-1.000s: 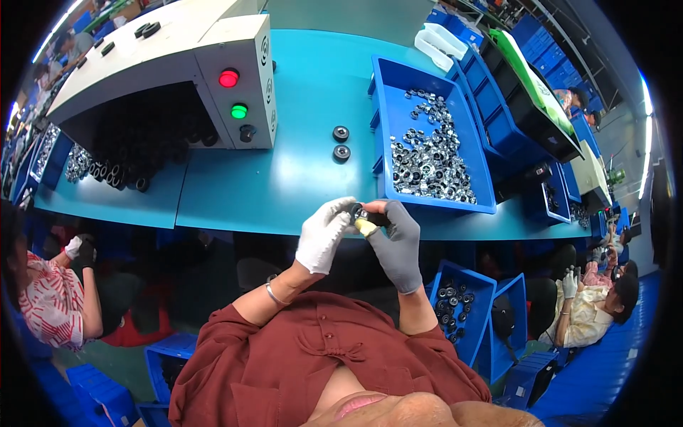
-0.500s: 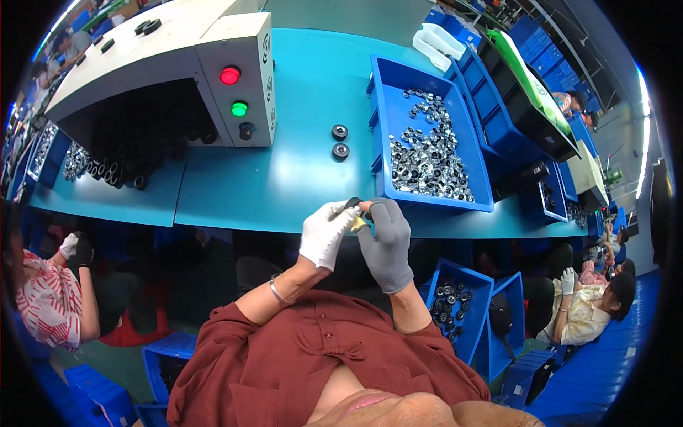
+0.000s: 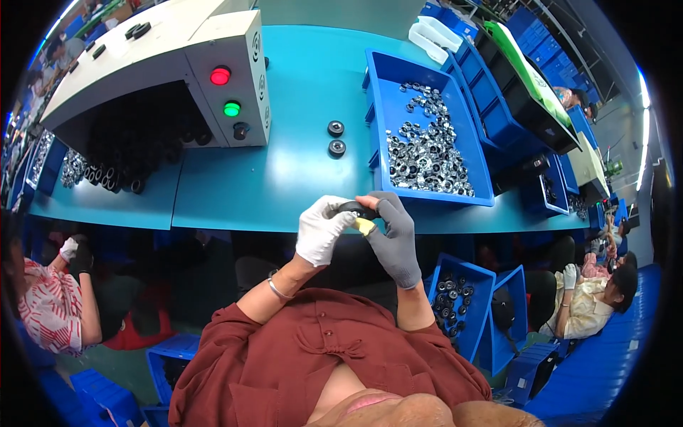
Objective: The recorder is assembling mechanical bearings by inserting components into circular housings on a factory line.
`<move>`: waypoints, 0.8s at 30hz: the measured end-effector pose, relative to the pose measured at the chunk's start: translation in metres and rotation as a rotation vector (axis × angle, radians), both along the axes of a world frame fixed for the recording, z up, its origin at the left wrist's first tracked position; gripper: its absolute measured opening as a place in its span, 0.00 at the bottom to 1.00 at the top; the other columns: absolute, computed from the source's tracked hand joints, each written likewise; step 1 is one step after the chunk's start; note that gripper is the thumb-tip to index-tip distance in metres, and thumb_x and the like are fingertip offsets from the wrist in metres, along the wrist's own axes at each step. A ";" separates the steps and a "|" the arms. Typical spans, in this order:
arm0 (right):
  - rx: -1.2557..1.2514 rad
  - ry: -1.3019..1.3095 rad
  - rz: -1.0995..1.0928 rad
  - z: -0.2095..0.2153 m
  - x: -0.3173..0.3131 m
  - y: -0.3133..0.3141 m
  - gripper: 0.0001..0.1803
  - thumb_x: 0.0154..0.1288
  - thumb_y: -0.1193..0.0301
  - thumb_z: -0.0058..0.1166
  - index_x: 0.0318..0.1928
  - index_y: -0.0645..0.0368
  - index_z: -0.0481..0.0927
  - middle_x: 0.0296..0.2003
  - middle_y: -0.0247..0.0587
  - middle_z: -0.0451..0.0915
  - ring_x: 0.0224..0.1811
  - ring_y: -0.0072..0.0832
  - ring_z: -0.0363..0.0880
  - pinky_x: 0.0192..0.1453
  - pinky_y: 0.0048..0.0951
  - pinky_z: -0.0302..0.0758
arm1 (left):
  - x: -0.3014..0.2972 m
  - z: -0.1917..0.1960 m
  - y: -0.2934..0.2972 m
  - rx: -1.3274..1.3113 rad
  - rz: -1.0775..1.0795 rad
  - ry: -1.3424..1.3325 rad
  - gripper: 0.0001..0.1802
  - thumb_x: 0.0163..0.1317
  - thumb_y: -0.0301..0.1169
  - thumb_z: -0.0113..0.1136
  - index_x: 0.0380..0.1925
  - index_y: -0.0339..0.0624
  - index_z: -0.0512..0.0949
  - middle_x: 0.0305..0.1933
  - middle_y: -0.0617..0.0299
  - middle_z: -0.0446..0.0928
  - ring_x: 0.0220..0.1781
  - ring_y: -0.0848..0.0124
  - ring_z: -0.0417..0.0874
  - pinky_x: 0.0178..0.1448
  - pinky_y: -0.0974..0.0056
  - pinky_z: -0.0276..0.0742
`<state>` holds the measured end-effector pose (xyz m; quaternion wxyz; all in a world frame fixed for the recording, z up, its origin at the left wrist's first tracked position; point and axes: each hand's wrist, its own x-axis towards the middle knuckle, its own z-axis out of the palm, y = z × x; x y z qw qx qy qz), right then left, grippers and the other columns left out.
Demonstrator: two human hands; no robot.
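Note:
My left hand (image 3: 319, 231), in a white glove, and my right hand (image 3: 395, 238), in a grey glove, meet just over the near edge of the bench. Between their fingers is a black rubber ring (image 3: 358, 209), pinched from both sides; whether a metal core sits in it I cannot tell. Yellow covers my right thumb tip, and one right fingertip is bare. Farther up the bench lie two small black wheels with metal centres, the upper wheel (image 3: 335, 128) and the lower wheel (image 3: 336, 148). To their right, a blue bin (image 3: 486, 171) holds many shiny metal hubs (image 3: 427, 160).
A cream machine (image 3: 245, 64) with red and green lights stands at left, black rings (image 3: 110, 176) heaped at its mouth. Low on my right, a blue crate (image 3: 475, 285) holds black wheels. Stacked blue bins (image 3: 473, 85) rise at far right. Co-workers sit on both sides.
My right hand has shifted slightly right and turned, and more of the black ring shows between my hands. The whole view has moved a little.

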<state>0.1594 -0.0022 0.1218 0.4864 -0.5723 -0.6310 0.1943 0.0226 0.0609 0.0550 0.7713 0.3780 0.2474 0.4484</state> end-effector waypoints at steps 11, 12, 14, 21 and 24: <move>0.060 0.333 -0.079 -0.018 -0.020 0.002 0.12 0.62 0.77 0.63 0.44 0.67 0.80 0.38 0.39 0.77 0.40 0.25 0.79 0.47 0.26 0.76 | -0.005 0.026 -0.003 0.331 0.198 0.100 0.04 0.67 0.24 0.63 0.38 0.34 0.80 0.32 0.66 0.78 0.30 0.81 0.77 0.33 0.74 0.72; 0.066 0.291 -0.114 -0.017 -0.024 0.003 0.11 0.61 0.78 0.63 0.43 0.68 0.80 0.36 0.38 0.77 0.38 0.25 0.79 0.45 0.26 0.76 | -0.005 0.026 -0.003 0.334 0.195 0.102 0.04 0.67 0.24 0.63 0.38 0.34 0.80 0.32 0.66 0.78 0.30 0.81 0.77 0.33 0.74 0.72; 0.138 0.211 -0.169 -0.020 -0.030 0.009 0.11 0.60 0.80 0.63 0.43 0.68 0.80 0.35 0.38 0.77 0.37 0.24 0.79 0.44 0.26 0.76 | -0.001 0.024 -0.001 0.253 0.287 0.199 0.04 0.68 0.25 0.63 0.36 0.35 0.81 0.29 0.68 0.77 0.27 0.83 0.74 0.30 0.75 0.68; 0.116 0.349 -0.219 -0.035 -0.031 0.021 0.13 0.58 0.87 0.55 0.44 0.69 0.81 0.37 0.38 0.78 0.40 0.24 0.81 0.45 0.25 0.77 | 0.007 0.012 0.000 0.079 0.175 0.105 0.10 0.70 0.29 0.61 0.47 0.34 0.79 0.38 0.64 0.81 0.32 0.79 0.77 0.36 0.73 0.72; 0.090 0.392 -0.149 -0.027 -0.029 0.015 0.15 0.61 0.87 0.51 0.48 0.68 0.81 0.38 0.37 0.78 0.41 0.21 0.78 0.47 0.22 0.74 | 0.000 0.016 0.007 0.030 0.114 0.080 0.09 0.67 0.26 0.64 0.44 0.34 0.79 0.36 0.65 0.80 0.33 0.79 0.77 0.37 0.74 0.72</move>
